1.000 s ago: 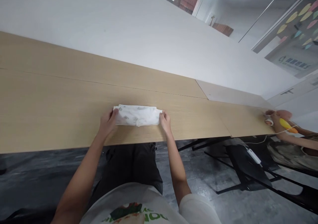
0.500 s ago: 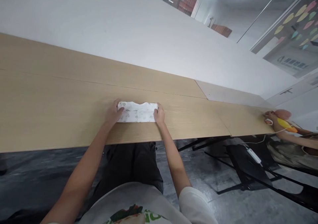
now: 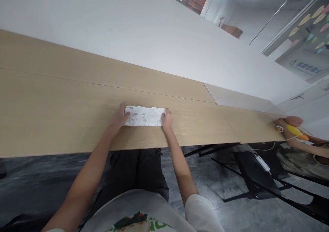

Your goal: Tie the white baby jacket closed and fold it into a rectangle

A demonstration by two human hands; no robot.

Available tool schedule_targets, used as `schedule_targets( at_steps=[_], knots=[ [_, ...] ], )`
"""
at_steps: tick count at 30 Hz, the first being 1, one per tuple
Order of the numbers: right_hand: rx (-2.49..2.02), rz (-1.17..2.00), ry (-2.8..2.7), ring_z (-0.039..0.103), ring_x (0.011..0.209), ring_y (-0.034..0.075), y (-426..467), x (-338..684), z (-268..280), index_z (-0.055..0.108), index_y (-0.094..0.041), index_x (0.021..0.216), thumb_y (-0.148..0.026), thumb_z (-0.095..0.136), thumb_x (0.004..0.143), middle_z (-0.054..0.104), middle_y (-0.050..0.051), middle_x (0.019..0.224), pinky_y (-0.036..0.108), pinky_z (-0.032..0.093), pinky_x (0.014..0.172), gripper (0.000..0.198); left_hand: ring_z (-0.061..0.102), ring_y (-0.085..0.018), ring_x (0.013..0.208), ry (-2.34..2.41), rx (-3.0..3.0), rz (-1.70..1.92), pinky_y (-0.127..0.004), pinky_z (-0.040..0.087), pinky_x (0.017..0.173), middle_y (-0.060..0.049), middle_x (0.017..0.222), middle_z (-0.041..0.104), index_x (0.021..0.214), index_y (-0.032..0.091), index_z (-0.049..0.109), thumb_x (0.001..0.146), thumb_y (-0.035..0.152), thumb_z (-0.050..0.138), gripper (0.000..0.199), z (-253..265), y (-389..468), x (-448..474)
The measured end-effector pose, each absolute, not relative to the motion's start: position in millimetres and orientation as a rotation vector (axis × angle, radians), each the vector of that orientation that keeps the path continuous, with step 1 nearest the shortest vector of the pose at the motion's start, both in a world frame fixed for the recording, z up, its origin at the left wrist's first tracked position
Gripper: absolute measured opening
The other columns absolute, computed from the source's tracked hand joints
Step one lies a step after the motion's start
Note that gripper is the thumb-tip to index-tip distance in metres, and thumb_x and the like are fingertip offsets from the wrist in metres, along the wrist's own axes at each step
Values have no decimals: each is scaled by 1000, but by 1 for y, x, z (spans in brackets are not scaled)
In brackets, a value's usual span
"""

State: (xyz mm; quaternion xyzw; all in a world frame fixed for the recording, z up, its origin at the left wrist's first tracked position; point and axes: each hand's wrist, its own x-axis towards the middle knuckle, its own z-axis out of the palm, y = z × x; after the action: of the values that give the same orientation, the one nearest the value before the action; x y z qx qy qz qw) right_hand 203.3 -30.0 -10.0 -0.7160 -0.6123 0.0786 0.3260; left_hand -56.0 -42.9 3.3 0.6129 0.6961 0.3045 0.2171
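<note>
A folded white cloth (image 3: 145, 117) with a small printed pattern lies on the wood-coloured table (image 3: 64, 108) in front of me. It forms a long, low rectangle with a wavy far edge and a crease down its middle. My left hand (image 3: 120, 117) grips its left end, thumb on top and fingers behind. At the opposite end, my right hand (image 3: 167, 119) holds the cloth the same way, thumb over the near face. The fingertips behind the cloth are partly hidden.
A white wall (image 3: 123, 29) runs along the table's far side. At the far right another person's arm (image 3: 295, 142) rests by a yellow and orange object (image 3: 295, 131) and a pinkish round one (image 3: 294, 121). A black folding chair (image 3: 253, 173) bearing a white power strip (image 3: 262, 163) stands below.
The far edge of the cloth has changed shape, its central dip now shallower. Both hands keep their hold at the ends. The view has shifted slightly.
</note>
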Motion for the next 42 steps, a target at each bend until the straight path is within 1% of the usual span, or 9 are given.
schedule_targets(
  at_steps=[5, 8, 12, 18, 23, 25, 28, 37, 42],
  knots=[
    [-1785, 162, -1562, 64, 97, 25, -39, 206, -16, 62, -10, 119, -11, 48, 87, 67, 17, 109, 36, 49, 86, 34, 68, -28, 93, 1937, 1552, 945, -40, 53, 85, -13, 109, 69, 147, 15, 36, 86, 37, 57, 69, 3, -47, -56],
    [-1683, 169, -1530, 63, 102, 25, -44, 210, -22, 64, -10, 114, -12, 51, 85, 68, 17, 111, 36, 48, 92, 31, 68, -22, 83, 1859, 1545, 1031, -36, 54, 81, -12, 111, 68, 148, 14, 34, 82, 36, 60, 74, 2, -53, -59],
    [-1624, 179, -1501, 63, 102, 24, -48, 215, -29, 66, -10, 108, -12, 53, 84, 69, 16, 108, 35, 48, 93, 27, 65, -18, 74, 1801, 1609, 1058, -34, 54, 77, -11, 114, 68, 148, 16, 34, 79, 32, 60, 76, 0, -57, -61],
    [-1609, 172, -1508, 63, 98, 23, -49, 214, -31, 68, -13, 102, -10, 51, 83, 68, 14, 103, 34, 48, 91, 25, 66, -21, 80, 1812, 1642, 1035, -36, 53, 80, -10, 109, 69, 139, 16, 47, 81, 34, 56, 62, -3, -55, -63],
    [-1676, 162, -1517, 62, 99, 23, -53, 212, -25, 69, -13, 96, -9, 53, 82, 66, 13, 103, 33, 47, 91, 22, 63, -28, 106, 1942, 1719, 1036, -40, 49, 96, -11, 113, 69, 118, 17, 63, 79, 34, 59, 43, -3, -57, -65],
    [-1703, 167, -1528, 62, 97, 23, -55, 212, -23, 71, -13, 92, -9, 53, 82, 67, 13, 101, 33, 47, 90, 21, 61, -29, 109, 1984, 1757, 990, -40, 50, 96, -11, 116, 68, 113, 18, 67, 80, 34, 57, 38, -2, -58, -64],
    [-1738, 168, -1538, 63, 95, 23, -55, 211, -21, 72, -14, 86, -12, 53, 84, 69, 13, 97, 32, 47, 90, 20, 62, -29, 106, 2052, 1769, 885, -41, 51, 92, -10, 116, 67, 110, 21, 71, 83, 34, 54, 34, -2, -60, -62],
    [-1783, 177, -1542, 65, 86, 22, -54, 216, -22, 75, -13, 80, -13, 54, 84, 74, 12, 87, 32, 47, 86, 22, 60, -30, 105, 2046, 1914, 782, -43, 47, 97, -13, 106, 70, 109, 18, 74, 86, 34, 47, 39, -7, -55, -66],
    [-1721, 288, -1393, 66, 84, 20, -52, 220, -28, 75, -13, 89, -17, 55, 85, 75, 11, 92, 30, 48, 82, 22, 60, -31, 108, 2047, 1954, 784, -45, 44, 99, -13, 110, 71, 111, 18, 71, 88, 34, 40, 42, -12, -54, -66]
  ],
)
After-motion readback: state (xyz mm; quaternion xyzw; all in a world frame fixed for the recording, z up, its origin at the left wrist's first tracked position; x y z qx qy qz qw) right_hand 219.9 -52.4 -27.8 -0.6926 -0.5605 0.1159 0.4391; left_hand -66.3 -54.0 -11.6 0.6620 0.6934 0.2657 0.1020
